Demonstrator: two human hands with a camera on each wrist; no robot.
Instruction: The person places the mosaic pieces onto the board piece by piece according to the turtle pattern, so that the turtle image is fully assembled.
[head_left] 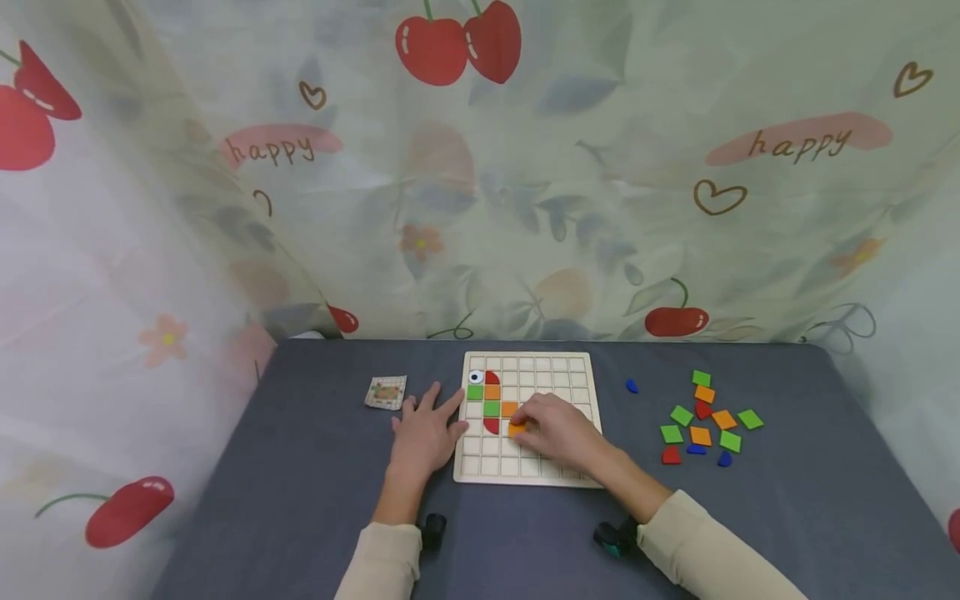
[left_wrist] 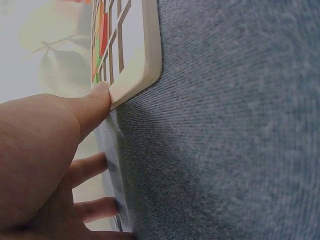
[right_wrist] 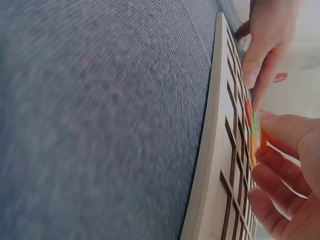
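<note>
A pale wooden grid board [head_left: 480, 467] lies on the table. Towards its left side sit an eye tile [head_left: 476, 377], two red curved tiles [head_left: 491, 426], green squares [head_left: 492, 408] and orange squares [head_left: 492, 392]. My right hand [head_left: 558, 429] is over the board, pinching an orange square tile [right_wrist: 263, 142] between thumb and forefinger, close to the lower red tile. The tile stands on edge in the right wrist view. My left hand [head_left: 423, 437] has its fingers spread beside the board, and its thumb touches the board's left edge.
A small printed card [head_left: 386, 392] lies left of the board. Right of it, loose green [head_left: 701, 378], orange [head_left: 701, 436], red [head_left: 671, 456] and blue [head_left: 724, 458] tiles are scattered, with one blue piece [head_left: 632, 386] apart. A patterned curtain [head_left: 525, 275] hangs behind the table.
</note>
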